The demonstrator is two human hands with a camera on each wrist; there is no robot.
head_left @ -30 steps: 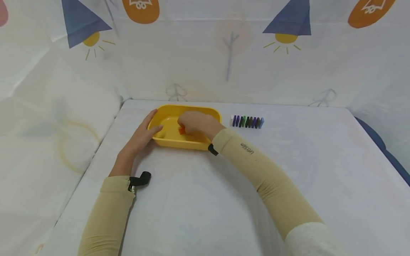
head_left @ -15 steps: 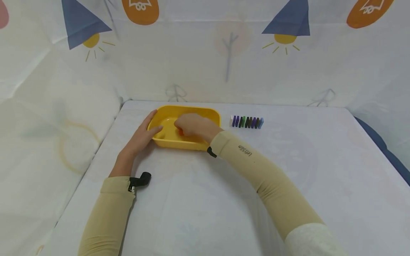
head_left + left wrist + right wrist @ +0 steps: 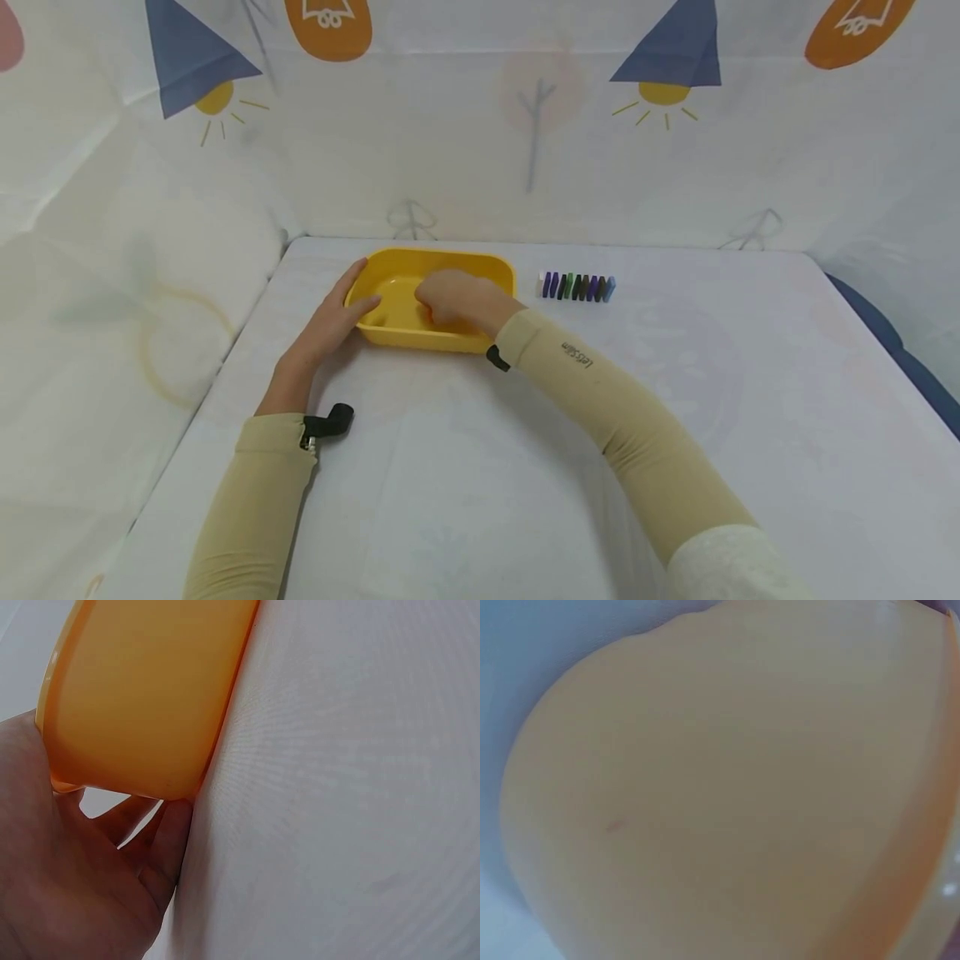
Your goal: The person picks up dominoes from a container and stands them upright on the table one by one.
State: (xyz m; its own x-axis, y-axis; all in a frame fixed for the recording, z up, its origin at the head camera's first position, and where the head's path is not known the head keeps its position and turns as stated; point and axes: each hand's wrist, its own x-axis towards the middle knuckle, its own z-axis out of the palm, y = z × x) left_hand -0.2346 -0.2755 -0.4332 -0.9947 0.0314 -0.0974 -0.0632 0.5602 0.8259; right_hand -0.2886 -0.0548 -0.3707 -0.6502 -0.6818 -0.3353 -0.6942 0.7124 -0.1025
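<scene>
A shallow yellow plastic tray (image 3: 423, 337) stands near the far left of the table. My left hand (image 3: 326, 327) holds its left end, thumb over the rim; in the left wrist view, the fingers (image 3: 166, 844) lie against the end wall, low by the table. Inside the tray is my right hand (image 3: 461, 300), fingers curled down and pinching a small orange piece (image 3: 430, 316). Most of that piece is hidden behind the hand, and I cannot tell its kind. The tray's outer wall (image 3: 705, 787) fills the right wrist view, which hides the right fingers.
To the right of the tray, several small upright domino-like pieces (image 3: 577, 287) stand in a row, white, purple, black, green, brown and blue. The white-covered table (image 3: 465, 467) meets a printed cloth wall (image 3: 450, 150) behind. A dark blue object (image 3: 885, 333) is past the right edge.
My right hand has shifted a little left inside the tray and back right, covering more of the orange piece. The left hand and the tray have stayed in place.
</scene>
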